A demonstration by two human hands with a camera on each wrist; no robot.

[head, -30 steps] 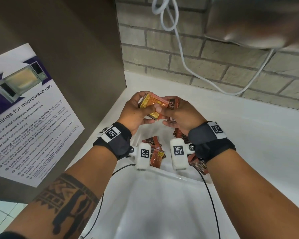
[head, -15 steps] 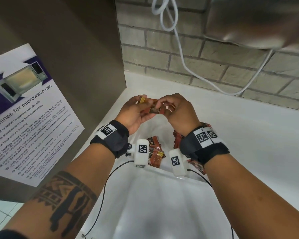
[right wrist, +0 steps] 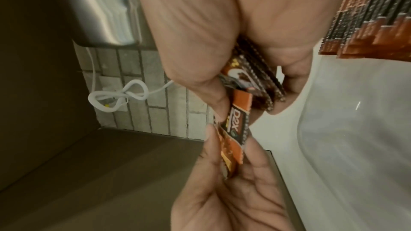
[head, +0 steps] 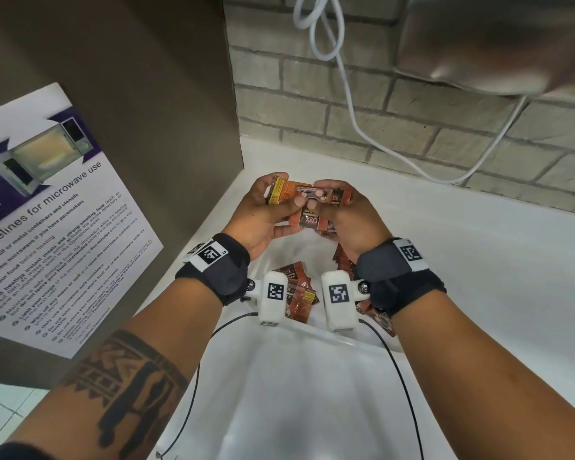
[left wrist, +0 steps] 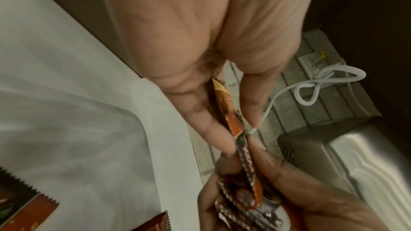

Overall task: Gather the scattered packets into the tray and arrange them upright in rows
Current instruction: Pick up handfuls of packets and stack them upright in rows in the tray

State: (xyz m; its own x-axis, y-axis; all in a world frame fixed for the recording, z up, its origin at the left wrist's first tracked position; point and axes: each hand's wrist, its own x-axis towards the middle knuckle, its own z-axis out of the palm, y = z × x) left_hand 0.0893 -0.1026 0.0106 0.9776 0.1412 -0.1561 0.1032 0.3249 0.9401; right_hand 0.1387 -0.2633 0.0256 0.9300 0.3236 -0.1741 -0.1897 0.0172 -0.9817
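- While hovering above the clear tray (head: 312, 370) at mid-frame, gripping a small stack of orange-brown packets (head: 307, 202) between both hands.
- Left hand (head: 266, 210) pinching the yellow-ended side of the stack, thumb on top, fingers curled underneath.
- Right hand (head: 349, 217) clasping the other end, fingers wrapped around several packets fanned edge-on (right wrist: 255, 83).
- Showing, in the left wrist view, one packet (left wrist: 231, 111) sandwiched between the left fingers and passing into the right hand's bundle.
- Lying loose in the tray below the wrists, more packets (head: 296, 293), flat and jumbled just left of centre.
- Standing on edge along the tray's right side, a row of packets (head: 345, 265), partly hidden behind the right wrist.
- Looping down the brick wall (head: 412, 127) at upper centre, a white cable (head: 342, 78); hanging at left, a microwave poster (head: 57, 207).
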